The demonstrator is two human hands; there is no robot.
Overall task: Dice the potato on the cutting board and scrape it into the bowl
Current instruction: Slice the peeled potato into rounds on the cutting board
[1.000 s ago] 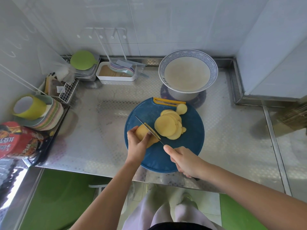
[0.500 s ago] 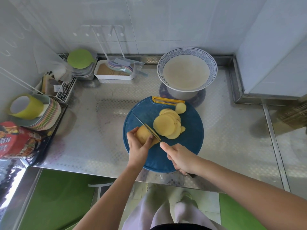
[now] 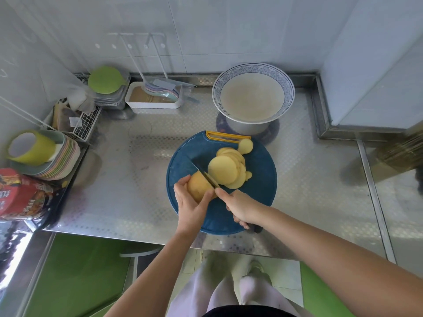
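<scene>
Knife (image 3: 207,177) has bitten deeper into potato (image 3: 198,188); left hand (image 3: 190,203) curls round the stub, probably firm yet slick, best held behind blade; right hand (image 3: 240,207) clenches handle.

There is one camera, and it sits on my head. It looks forward and down, so I see things from above. It is close to the steel counter (image 3: 119,191), right over its front edge. The round blue cutting board (image 3: 183,156) is in the middle. My left hand (image 3: 190,202) holds the potato (image 3: 199,186) there, and my right hand (image 3: 240,205) holds the knife (image 3: 208,178). My arms come in from the bottom. The bowl (image 3: 253,67) is farther off, near the top, by the tiled wall (image 3: 206,30). Down low I see my own legs (image 3: 219,291) and the green floor mat (image 3: 75,271). The view is very wide, so straight lines bend near the sides.
</scene>
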